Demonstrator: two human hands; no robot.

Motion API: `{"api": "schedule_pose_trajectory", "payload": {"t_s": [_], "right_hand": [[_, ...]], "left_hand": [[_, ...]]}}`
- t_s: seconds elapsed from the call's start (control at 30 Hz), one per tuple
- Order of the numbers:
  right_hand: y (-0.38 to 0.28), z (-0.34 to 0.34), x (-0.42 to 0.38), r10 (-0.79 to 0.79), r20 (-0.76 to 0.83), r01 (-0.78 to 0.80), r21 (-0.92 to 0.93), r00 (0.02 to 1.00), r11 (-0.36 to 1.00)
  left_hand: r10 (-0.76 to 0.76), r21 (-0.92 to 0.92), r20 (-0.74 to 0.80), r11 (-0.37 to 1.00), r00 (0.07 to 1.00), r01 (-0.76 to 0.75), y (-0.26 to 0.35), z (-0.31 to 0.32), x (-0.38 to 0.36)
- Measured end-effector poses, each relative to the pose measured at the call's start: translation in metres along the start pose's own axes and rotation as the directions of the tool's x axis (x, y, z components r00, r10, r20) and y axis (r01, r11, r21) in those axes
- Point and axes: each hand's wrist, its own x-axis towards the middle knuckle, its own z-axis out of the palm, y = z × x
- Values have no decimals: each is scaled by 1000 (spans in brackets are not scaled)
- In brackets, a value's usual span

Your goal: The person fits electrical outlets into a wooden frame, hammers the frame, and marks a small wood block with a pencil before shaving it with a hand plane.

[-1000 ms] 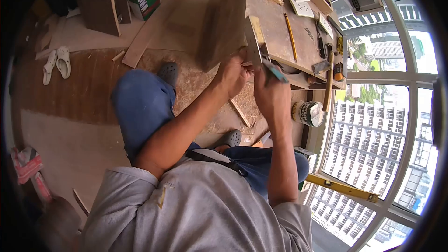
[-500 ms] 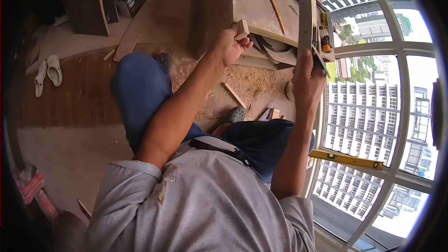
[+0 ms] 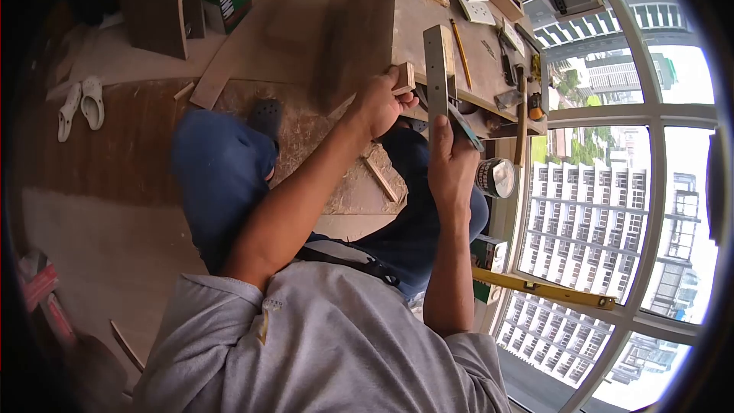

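Left hand (image 3: 376, 107) pinches small wood block (image 3: 406, 78); right hand (image 3: 451, 159) grips flat-faced tool (image 3: 436, 69), possibly a plane, just beside it. Counter (image 3: 413, 27) beyond both. Step, judged: handwork on block; next move calls for steady alignment.

PLACE: woodworking room | worktop (image 3: 414, 19) | hammer (image 3: 521, 118) | yellow spirit level (image 3: 547, 289) | wood shavings (image 3: 348, 185) | window (image 3: 648, 113) facing tower block (image 3: 585, 218)
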Motion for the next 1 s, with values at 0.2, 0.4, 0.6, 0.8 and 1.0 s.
{"api": "schedule_pose_trajectory", "payload": {"t_s": [0.2,0.4,0.6,0.8,1.0], "right_hand": [[-2,13,14,-44,120,53,-80,992,995],[-13,6,-10,-18,123,46,-224,992,974],[-1,43,77,-41,200,102,-305,979,947],[-5,13,-1,-1,149,32,-202,989,979],[-4,38,81,64,224,6,-296,973,955]], "left_hand": [[88,16,12,996,996,-88,3,26,-16],[122,31,6,992,993,-122,0,26,-20],[290,333,143,886,946,-322,1,20,-24],[81,-78,5,994,997,-81,-2,20,-17],[62,-83,-27,994,998,-64,-7,27,-31]]}}
